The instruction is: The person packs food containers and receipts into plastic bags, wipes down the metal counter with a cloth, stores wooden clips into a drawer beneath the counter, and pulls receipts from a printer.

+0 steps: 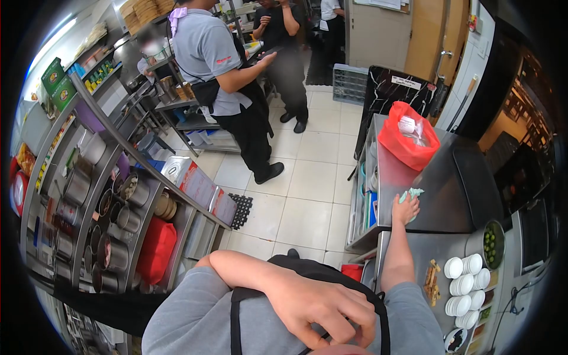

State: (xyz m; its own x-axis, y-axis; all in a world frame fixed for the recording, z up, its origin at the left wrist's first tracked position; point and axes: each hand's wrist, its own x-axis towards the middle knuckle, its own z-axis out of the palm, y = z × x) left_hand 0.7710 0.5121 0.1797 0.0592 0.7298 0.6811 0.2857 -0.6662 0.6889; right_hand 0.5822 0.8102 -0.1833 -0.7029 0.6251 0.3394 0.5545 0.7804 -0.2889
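Note:
My right arm reaches out to the steel counter (438, 155), where my right hand (405, 208) presses down on a light green cloth (412, 194). The cloth is bunched under and beyond the fingers. In front of my upper chest is my left hand (324, 305), bent back toward me over the black apron (307, 267). Its fingers are curved and apart, with nothing visible in them; the fingertips are partly hidden. Just past the cloth stands a red plastic bag (408, 135) with a clear, labelled package inside.
Stacked white bowls (461, 285) and a pot of green fruit (492, 244) are at the right. Metal shelving (127, 160) with pots lines the left. A person in a grey shirt (207, 47) stands in the aisle near another person in dark clothes (281, 65).

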